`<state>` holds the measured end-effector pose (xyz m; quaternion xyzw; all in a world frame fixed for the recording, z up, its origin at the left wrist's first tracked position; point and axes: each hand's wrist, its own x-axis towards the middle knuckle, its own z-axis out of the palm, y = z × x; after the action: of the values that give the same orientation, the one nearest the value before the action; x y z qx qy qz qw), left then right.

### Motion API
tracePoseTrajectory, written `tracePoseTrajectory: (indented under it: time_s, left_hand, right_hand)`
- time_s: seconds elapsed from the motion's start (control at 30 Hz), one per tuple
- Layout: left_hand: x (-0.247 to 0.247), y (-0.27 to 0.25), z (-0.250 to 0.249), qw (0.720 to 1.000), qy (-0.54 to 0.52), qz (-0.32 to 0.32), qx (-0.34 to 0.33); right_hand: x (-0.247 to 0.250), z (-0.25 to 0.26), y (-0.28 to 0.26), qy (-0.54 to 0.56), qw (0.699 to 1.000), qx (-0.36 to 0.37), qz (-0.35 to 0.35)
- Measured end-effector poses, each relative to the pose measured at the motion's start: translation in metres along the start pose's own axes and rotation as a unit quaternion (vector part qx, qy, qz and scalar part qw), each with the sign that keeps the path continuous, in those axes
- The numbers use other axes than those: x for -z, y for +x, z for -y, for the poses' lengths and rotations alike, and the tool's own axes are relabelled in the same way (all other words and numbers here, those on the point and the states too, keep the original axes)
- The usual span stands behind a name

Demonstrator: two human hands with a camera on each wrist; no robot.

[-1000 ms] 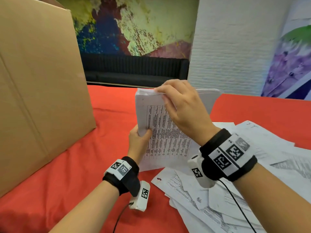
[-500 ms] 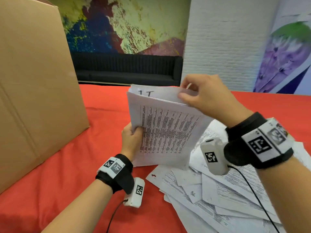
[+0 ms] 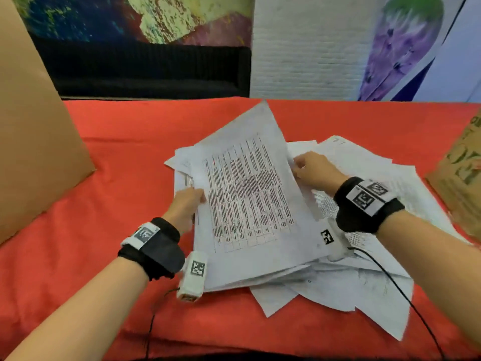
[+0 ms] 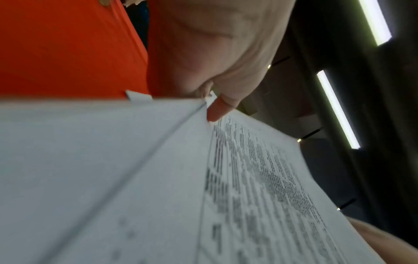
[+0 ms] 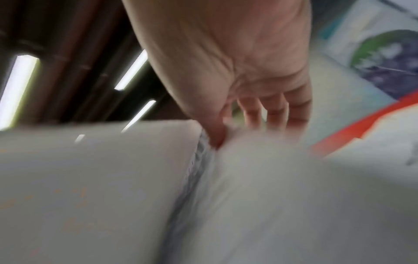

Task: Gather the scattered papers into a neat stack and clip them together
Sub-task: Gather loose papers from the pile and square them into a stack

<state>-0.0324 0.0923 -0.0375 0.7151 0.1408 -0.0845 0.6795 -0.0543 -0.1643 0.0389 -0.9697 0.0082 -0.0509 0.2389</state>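
A bundle of printed white papers (image 3: 250, 201) lies tilted over a loose pile of more sheets (image 3: 364, 282) on the red cloth. My left hand (image 3: 188, 204) grips the bundle's left edge, thumb on the top sheet, as the left wrist view shows with the papers (image 4: 248, 187) under the thumb (image 4: 217, 110). On the bundle's right edge my right hand (image 3: 311, 170) pinches the sheets; in the blurred right wrist view its thumb presses into the papers (image 5: 113, 178) with the fingers (image 5: 276, 110) behind them. No clip is in view.
A large cardboard box (image 3: 31, 139) stands at the left on the red table (image 3: 117, 157). A brown paper bag (image 3: 460, 183) sits at the right edge. A black sofa and painted walls lie beyond the table's far edge.
The bundle stood upright in both hands a second ago; it has come down and now lies tilted over the loose pile. My right hand moved from its top edge to its right edge.
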Motion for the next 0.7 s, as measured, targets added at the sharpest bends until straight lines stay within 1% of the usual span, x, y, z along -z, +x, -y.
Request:
tracePoseTrajectory:
  time_s: [0.03,0.1,0.13,0.17,0.2,0.23,0.3,0.33,0.37,0.4,0.43,0.47,0.5,0.53,0.57,0.6,0.63,0.67,0.7]
  left_hand:
    - [-0.002,0.001,0.006,1.0,0.008,0.0,0.017]
    - [-0.003,0.004,0.015,0.999,0.014,-0.004,0.037]
    - [-0.002,0.007,0.019,0.999,0.02,-0.006,0.047]
    - [-0.001,0.008,0.022,0.998,0.02,-0.005,0.056]
    - [0.001,0.009,0.024,0.998,0.013,0.0,0.065]
    - [0.001,0.009,0.027,0.997,0.009,0.005,0.071]
    - [0.002,0.008,0.03,0.997,0.02,0.023,0.073]
    - [0.002,0.008,0.032,0.997,0.027,0.032,0.07]
    - [0.002,0.005,0.031,0.996,0.031,0.037,0.069]
    - [0.003,0.004,0.031,0.996,0.031,0.041,0.07]
    - [0.004,0.003,0.031,0.996,0.031,0.039,0.074]
    - [0.005,0.004,0.031,0.996,0.029,0.041,0.077]
    - [0.006,0.002,0.029,0.995,0.031,0.041,0.081]
    - [0.006,0.003,0.03,0.995,0.03,0.045,0.082]
    - [0.006,0.001,0.03,0.995,0.03,0.047,0.085]
    - [0.006,0.003,0.032,0.995,0.027,0.056,0.084]
    - [0.007,0.002,0.031,0.994,0.028,0.057,0.085]
    - [0.007,0.003,0.032,0.994,0.028,0.06,0.087]
    - [0.007,0.003,0.032,0.994,0.031,0.057,0.09]
  right_hand:
    - [0.0,-0.009,0.004,0.031,0.998,-0.027,-0.049]
    - [0.01,-0.029,0.016,0.077,0.982,-0.067,-0.158]
    - [0.016,-0.038,0.021,0.111,0.966,-0.086,-0.218]
    - [0.024,-0.046,0.023,0.161,0.942,-0.103,-0.275]
    - [0.031,-0.052,0.025,0.209,0.919,-0.128,-0.307]
    - [0.036,-0.056,0.026,0.246,0.905,-0.153,-0.311]
    - [0.032,-0.066,0.028,0.296,0.901,-0.209,-0.24]
    - [0.023,-0.071,0.029,0.358,0.884,-0.228,-0.195]
    - [0.014,-0.072,0.026,0.43,0.858,-0.236,-0.153]
    - [0.004,-0.073,0.024,0.466,0.84,-0.248,-0.126]
    - [-0.005,-0.074,0.023,0.466,0.843,-0.246,-0.105]
    - [-0.011,-0.073,0.024,0.448,0.857,-0.23,-0.113]
    - [-0.01,-0.07,0.024,0.434,0.864,-0.202,-0.157]
    - [-0.006,-0.066,0.023,0.436,0.858,-0.173,-0.21]
    - [0.0,-0.062,0.025,0.453,0.84,-0.147,-0.261]
    - [0.008,-0.061,0.026,0.495,0.808,-0.129,-0.292]
    - [0.017,-0.06,0.029,0.56,0.76,-0.118,-0.308]
    - [0.023,-0.062,0.032,0.625,0.707,-0.119,-0.308]
    - [0.026,-0.063,0.035,0.684,0.657,-0.123,-0.293]
